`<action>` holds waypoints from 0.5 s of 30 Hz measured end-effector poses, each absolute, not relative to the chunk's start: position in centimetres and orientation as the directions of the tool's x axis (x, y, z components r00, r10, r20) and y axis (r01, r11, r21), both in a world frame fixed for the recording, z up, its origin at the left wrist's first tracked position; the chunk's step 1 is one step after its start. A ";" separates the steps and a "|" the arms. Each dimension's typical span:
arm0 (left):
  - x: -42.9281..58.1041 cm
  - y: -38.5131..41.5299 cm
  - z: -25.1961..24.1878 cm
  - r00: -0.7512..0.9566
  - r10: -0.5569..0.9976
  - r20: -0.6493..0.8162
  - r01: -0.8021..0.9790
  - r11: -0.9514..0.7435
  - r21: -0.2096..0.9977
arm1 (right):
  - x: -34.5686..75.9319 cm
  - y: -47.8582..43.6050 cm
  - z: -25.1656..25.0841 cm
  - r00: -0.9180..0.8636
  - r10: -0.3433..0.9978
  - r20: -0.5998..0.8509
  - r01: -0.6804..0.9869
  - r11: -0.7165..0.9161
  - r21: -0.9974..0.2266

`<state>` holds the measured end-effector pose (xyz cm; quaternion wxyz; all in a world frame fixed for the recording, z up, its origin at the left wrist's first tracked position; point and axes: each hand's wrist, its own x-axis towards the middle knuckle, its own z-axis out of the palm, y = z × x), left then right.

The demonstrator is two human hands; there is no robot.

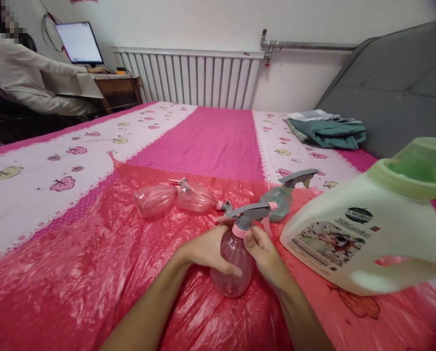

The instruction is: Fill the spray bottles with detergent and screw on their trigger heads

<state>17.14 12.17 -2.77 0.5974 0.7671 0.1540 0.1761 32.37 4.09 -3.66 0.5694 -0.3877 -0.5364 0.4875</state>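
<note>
A clear pinkish spray bottle (232, 285) with a grey trigger head and pink collar stands upright between my hands. My left hand (208, 251) wraps round its body, thumb across the front. At the neck, the fingers and thumb of my right hand (263, 248) close on the pink collar. Just beyond lie two clear spray bottles on their sides, one (155, 200) at the left and the other (198, 196) nearer my hands. Behind my right hand a bluish spray bottle (281, 202) with a grey head stands upright.
A large white detergent jug (323, 239) with a green cap stands close at the right. Red plastic sheeting (75, 273) covers the near bed. Folded clothes (327, 129) lie by the grey headboard (396, 83). At the far left a person (24, 73) sits at a desk with a monitor (79, 43).
</note>
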 end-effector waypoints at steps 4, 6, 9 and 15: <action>17.4 12.0 -2.8 0.867 0.479 0.135 0.010 -0.288 0.958 | 31.9 3.9 -3.3 0.003 0.972 0.235 -0.123 0.233 -0.965; 17.6 11.8 -2.9 0.856 0.492 0.156 -0.030 -0.254 0.967 | 31.6 3.8 -3.4 0.045 0.970 0.238 -0.118 0.242 -0.963; 17.9 11.4 -3.1 0.854 0.497 0.157 -0.061 -0.203 0.977 | 31.4 3.8 -3.5 0.106 0.965 0.242 -0.099 0.252 -0.963; 18.0 11.2 -2.8 0.847 0.509 0.154 -0.066 -0.188 0.980 | 31.6 3.9 -3.5 0.120 0.949 0.292 -0.019 0.297 -0.955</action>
